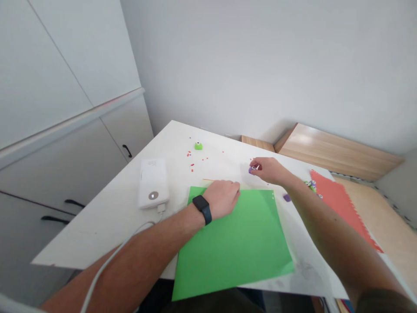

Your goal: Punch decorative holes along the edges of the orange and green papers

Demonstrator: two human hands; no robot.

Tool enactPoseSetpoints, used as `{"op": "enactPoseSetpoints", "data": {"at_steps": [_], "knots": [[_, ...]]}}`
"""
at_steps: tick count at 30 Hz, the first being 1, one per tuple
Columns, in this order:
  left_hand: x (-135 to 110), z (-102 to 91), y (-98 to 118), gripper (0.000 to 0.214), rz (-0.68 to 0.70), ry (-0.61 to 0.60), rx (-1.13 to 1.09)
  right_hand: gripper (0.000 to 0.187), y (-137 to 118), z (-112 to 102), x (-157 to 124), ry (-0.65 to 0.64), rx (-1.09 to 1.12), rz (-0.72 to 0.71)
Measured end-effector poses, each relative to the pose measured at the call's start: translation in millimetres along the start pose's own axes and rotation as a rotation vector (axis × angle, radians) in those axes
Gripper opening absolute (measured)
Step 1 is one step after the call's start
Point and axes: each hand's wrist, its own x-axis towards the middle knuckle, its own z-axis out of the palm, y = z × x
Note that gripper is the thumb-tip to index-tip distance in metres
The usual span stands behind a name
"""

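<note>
A green paper sheet (241, 243) lies on the white table (107, 217) in front of me. My left hand (223, 198), a black watch on its wrist, rests on the sheet's far edge with its fingers curled down on it. My right hand (269, 169) reaches past the sheet and pinches a small purple paper punch (252, 169) on the table. Another small purple piece (287, 198) lies by my right forearm, just off the sheet's right corner.
A white power bank (152, 188) with a cable lies left of the sheet. A small green punch (198, 146) and red paper bits (192, 165) sit farther back. A red sheet (339, 204) and several small punches (311, 185) lie at right. Cabinets stand on the left.
</note>
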Motion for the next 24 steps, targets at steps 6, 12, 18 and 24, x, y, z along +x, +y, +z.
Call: {"op": "enactPoseSetpoints", "data": {"at_steps": [6,12,18,24], "knots": [[1,0.6,-1,0.026,0.017,0.004,-0.017,0.023,92,-13,-35,-0.002,-0.075,0.224],[1,3.6,-2,0.026,0.031,-0.004,-0.019,0.027,145,-6,-42,0.076,-0.145,0.398],[2,5.1,-4,0.027,0.034,-0.004,-0.009,0.024,167,3,-28,0.083,-0.176,0.452],[2,4.9,-3,0.027,0.036,-0.003,-0.016,0.037,169,3,-20,0.055,-0.183,0.480]]}}
